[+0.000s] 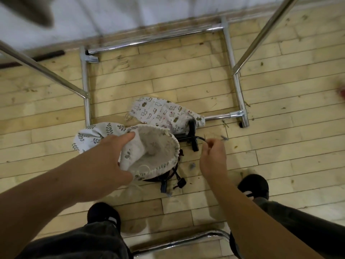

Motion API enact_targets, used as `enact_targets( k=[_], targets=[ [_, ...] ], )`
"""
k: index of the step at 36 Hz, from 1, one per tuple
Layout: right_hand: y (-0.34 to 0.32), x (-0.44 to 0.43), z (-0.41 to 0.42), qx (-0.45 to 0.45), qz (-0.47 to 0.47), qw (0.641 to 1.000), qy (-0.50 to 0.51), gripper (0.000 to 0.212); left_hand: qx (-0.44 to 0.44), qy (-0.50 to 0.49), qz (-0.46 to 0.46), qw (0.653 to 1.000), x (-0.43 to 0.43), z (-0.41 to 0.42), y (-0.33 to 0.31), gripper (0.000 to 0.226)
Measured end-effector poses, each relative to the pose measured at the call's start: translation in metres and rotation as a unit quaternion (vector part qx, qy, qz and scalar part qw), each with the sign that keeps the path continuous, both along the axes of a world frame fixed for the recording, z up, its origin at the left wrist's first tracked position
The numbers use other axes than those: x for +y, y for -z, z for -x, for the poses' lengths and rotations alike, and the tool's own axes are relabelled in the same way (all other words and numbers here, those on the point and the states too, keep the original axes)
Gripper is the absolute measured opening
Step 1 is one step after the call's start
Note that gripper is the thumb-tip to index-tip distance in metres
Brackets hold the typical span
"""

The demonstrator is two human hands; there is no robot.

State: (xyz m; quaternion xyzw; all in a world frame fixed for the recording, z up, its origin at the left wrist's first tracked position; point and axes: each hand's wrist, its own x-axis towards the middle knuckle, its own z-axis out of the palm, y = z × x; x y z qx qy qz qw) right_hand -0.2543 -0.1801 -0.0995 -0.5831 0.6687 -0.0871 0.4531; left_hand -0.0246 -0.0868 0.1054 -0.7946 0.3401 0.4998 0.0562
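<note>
One wide-angle view from the person's head looks steeply down at the wooden floor (186, 75), close above the chrome rack base (236, 86). It faces the wall (130, 14) beyond that base; the left hand (110, 157), right hand (212, 157) and shoes (253, 185) enter on its near side.

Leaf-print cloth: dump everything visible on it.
The leaf-print cloth is white fabric with grey-green sprigs, its gathered rim pulled open into a round mouth facing up, plain pale lining showing. The left grip holds the near-left rim, folded outward. The mouth sits over a dark round frame; the rest bunches leftward on the wooden floor.
</note>
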Motion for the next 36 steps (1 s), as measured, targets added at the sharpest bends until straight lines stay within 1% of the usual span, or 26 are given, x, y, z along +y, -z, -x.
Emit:
enact_targets(
  k=[3, 6, 9, 12, 15, 18, 20, 24, 26, 30, 33, 36],
  targets=[
    [-0.030, 0.009, -0.012, -0.037, 0.043, 0.998, -0.035, 0.004, 0.007, 0.023, 0.002, 1.000, 0.001, -0.002, -0.002, 0.100],
    [-0.058, 0.018, -0.020, -0.056, 0.066, 0.994, -0.062, 0.011, 0.014, 0.041, 0.008, 0.999, 0.001, -0.003, -0.003, 0.096],
    [-0.080, 0.025, -0.028, -0.060, 0.087, 0.991, -0.087, 0.014, 0.018, 0.053, 0.016, 0.998, 0.001, -0.005, -0.003, 0.100],
    [-0.104, 0.035, -0.036, -0.089, 0.112, 0.983, -0.116, 0.014, 0.020, 0.065, 0.015, 0.998, 0.001, -0.004, -0.008, 0.101],
    [-0.116, 0.043, -0.042, -0.113, 0.136, 0.971, -0.159, 0.011, 0.031, 0.061, 0.024, 0.997, 0.000, -0.003, -0.013, 0.100],
    [-0.118, 0.048, -0.043, -0.106, 0.168, 0.956, -0.215, 0.016, 0.027, 0.057, 0.037, 0.997, 0.001, -0.004, -0.015, 0.096],
    [-0.116, 0.049, -0.041, -0.107, 0.173, 0.956, -0.212, 0.017, 0.024, 0.049, 0.039, 0.998, 0.003, -0.005, -0.016, 0.094],
    [-0.104, 0.042, -0.034, -0.081, 0.147, 0.976, -0.141, 0.008, 0.023, 0.042, 0.033, 0.998, 0.007, -0.008, -0.020, 0.093],
    [-0.096, 0.035, -0.028, -0.064, 0.113, 0.986, -0.106, 0.012, 0.025, 0.038, 0.029, 0.999, 0.008, -0.009, -0.022, 0.092],
    [-0.075, 0.021, -0.013, -0.039, 0.075, 0.995, -0.061, 0.016, 0.032, 0.034, 0.030, 0.998, 0.010, -0.009, -0.023, 0.093],
    [-0.053, 0.009, -0.001, -0.001, 0.039, 0.996, -0.076, 0.018, 0.025, 0.031, 0.025, 0.999, 0.010, -0.007, -0.023, 0.089],
    [-0.025, -0.001, 0.009, 0.062, -0.014, 0.988, -0.139, 0.026, 0.027, 0.022, 0.012, 0.999, 0.011, -0.007, -0.022, 0.090]
  ],
)
